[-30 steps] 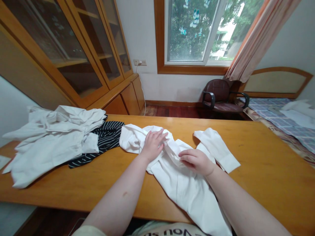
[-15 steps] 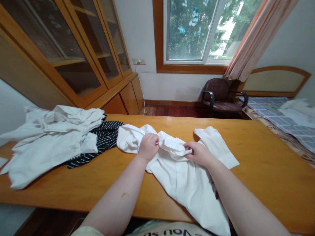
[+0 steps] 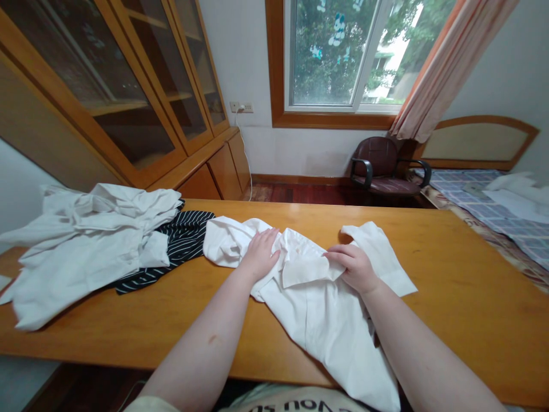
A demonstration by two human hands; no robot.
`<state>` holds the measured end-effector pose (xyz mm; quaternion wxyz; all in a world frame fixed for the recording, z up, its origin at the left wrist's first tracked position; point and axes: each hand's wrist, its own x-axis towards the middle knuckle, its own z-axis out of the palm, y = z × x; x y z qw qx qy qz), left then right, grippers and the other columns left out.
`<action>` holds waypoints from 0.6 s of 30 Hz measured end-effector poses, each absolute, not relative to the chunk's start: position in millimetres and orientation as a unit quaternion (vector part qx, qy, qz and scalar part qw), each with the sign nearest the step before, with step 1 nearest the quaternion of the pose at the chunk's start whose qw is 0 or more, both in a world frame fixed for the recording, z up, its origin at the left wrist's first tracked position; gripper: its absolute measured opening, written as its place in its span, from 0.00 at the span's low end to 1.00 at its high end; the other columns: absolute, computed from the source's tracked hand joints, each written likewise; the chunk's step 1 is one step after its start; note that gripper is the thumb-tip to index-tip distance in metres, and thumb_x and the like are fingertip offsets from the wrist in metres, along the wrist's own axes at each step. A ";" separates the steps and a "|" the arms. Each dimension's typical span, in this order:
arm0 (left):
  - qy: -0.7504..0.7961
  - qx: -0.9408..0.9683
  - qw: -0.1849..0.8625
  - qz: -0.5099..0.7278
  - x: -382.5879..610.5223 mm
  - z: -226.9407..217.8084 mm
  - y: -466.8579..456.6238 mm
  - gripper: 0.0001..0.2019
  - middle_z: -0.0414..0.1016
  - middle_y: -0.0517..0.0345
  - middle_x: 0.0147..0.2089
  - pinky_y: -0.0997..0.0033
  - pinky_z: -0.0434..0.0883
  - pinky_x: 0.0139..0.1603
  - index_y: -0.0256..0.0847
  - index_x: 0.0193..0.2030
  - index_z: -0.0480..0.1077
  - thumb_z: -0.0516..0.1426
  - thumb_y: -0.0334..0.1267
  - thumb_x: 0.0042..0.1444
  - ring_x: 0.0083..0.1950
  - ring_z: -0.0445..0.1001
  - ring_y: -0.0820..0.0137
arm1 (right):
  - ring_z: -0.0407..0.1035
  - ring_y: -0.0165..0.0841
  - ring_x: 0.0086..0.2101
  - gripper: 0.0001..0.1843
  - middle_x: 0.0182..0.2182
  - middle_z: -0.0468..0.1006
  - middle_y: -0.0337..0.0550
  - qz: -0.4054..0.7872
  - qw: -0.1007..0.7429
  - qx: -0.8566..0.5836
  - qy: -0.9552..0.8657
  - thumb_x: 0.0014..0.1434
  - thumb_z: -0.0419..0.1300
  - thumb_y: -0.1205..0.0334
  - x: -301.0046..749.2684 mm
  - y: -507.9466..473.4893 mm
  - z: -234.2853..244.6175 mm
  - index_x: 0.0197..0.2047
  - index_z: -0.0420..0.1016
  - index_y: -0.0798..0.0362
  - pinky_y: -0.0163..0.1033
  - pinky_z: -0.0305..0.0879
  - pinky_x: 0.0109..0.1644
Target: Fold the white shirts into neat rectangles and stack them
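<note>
A white shirt (image 3: 319, 309) lies spread across the wooden table (image 3: 463, 286), its collar end away from me and its hem hanging over the near edge. My left hand (image 3: 261, 254) rests on the left side of the collar, fingers stretched out flat on the cloth. My right hand (image 3: 354, 266) lies on the right side of the collar, fingers curled and pressing the fabric down. One sleeve (image 3: 380, 257) sticks out to the right of my right hand.
A heap of white garments (image 3: 86, 246) lies on the table's left end, with a black-and-white striped garment (image 3: 180, 243) under it. Behind are a glass-door cabinet (image 3: 128, 97), a window, a dark armchair (image 3: 386, 169) and a bed (image 3: 493, 212) at the right.
Half a second ago both hands pinched the bunched collar. Now the collar lies flattened, my left hand has opened flat on it and my right hand presses its right side.
</note>
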<state>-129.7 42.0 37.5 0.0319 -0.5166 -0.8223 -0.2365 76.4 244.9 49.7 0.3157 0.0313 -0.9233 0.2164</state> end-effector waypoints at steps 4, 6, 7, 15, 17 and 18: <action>-0.821 -0.536 -0.031 -0.194 -131.9 32.0 40.7 0.33 0.69 0.45 0.58 0.52 0.55 0.62 0.41 0.67 0.51 0.54 0.44 0.56 0.60 0.65 0.57 | 0.72 0.34 0.36 0.15 0.37 0.79 0.46 0.215 0.284 0.068 -0.932 0.59 0.52 0.65 75.0 242.8 54.0 0.42 0.78 0.46 0.41 0.67 0.40; -0.826 -0.528 -0.044 -0.193 -132.2 31.2 41.1 0.35 0.71 0.44 0.55 0.52 0.59 0.59 0.39 0.67 0.52 0.58 0.44 0.53 0.57 0.67 0.55 | 0.72 0.34 0.36 0.15 0.37 0.79 0.46 0.224 0.271 0.083 -0.933 0.58 0.53 0.65 74.3 241.8 55.3 0.45 0.77 0.46 0.41 0.67 0.40; -0.829 -0.521 -0.045 -0.198 -132.6 30.8 41.7 0.36 0.72 0.44 0.54 0.53 0.60 0.57 0.38 0.66 0.54 0.59 0.43 0.52 0.55 0.68 0.55 | 0.72 0.34 0.36 0.16 0.37 0.79 0.46 0.230 0.266 0.087 -0.932 0.58 0.53 0.65 74.1 241.4 55.6 0.47 0.76 0.46 0.40 0.67 0.40; -0.833 -0.457 0.020 -0.311 -139.6 32.5 45.1 0.17 0.77 0.54 0.39 0.62 0.68 0.47 0.43 0.50 0.72 0.58 0.36 0.52 0.42 0.73 0.62 | 0.72 0.34 0.33 0.17 0.33 0.78 0.44 0.267 0.235 0.012 -0.935 0.56 0.56 0.63 75.4 245.7 50.0 0.48 0.74 0.51 0.38 0.66 0.39; -0.834 -0.414 0.067 -0.358 -140.8 35.4 43.1 0.15 0.77 0.54 0.40 0.62 0.69 0.47 0.43 0.49 0.72 0.57 0.36 0.53 0.43 0.73 0.62 | 0.72 0.34 0.34 0.16 0.35 0.79 0.44 0.263 0.241 -0.077 -0.931 0.55 0.54 0.63 73.4 248.9 46.2 0.46 0.75 0.51 0.38 0.65 0.40; -0.835 -0.380 0.093 -0.388 -141.3 36.6 41.8 0.15 0.76 0.54 0.41 0.63 0.69 0.46 0.43 0.49 0.71 0.57 0.36 0.53 0.42 0.73 0.63 | 0.72 0.34 0.32 0.15 0.35 0.80 0.44 0.261 0.243 -0.130 -0.925 0.56 0.53 0.62 72.1 251.2 44.0 0.44 0.76 0.51 0.38 0.65 0.38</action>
